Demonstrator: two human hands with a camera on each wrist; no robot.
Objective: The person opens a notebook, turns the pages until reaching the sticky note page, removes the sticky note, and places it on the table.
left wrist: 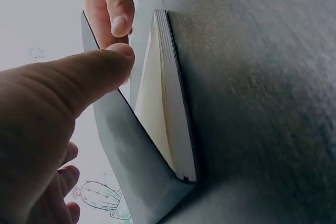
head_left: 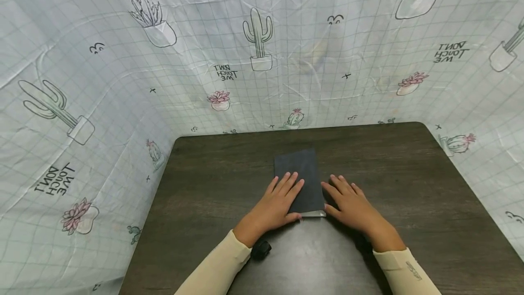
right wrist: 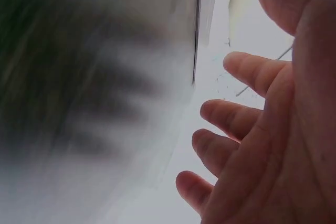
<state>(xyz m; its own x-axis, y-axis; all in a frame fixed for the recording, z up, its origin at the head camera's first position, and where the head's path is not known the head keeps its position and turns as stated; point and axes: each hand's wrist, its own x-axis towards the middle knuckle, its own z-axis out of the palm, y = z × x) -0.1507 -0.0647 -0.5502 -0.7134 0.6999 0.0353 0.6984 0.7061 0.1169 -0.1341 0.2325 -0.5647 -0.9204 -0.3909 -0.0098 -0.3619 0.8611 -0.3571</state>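
A notebook with a dark cover (head_left: pixel 300 165) lies on the table. Its front cover (left wrist: pixel 123 135) slants up from the cream pages (left wrist: pixel 155 93), leaving a wedge-shaped gap at the near edge. Over the left part of that cover, my left hand (head_left: pixel 276 204) has its fingers stretched forward; its thumb (left wrist: pixel 100 72) extends past the cover's near edge. Beside the notebook's right edge is my right hand (head_left: pixel 352 206), fingers spread, thumb close to the near right corner. Whether its fingertips touch the cover cannot be made out.
The dark wood-look table (head_left: pixel 213 172) reaches back to a white cloth (head_left: pixel 311 81) printed with cacti and grid lines, which also hangs at both sides. A small black object (head_left: pixel 260 250) shows under the left wrist.
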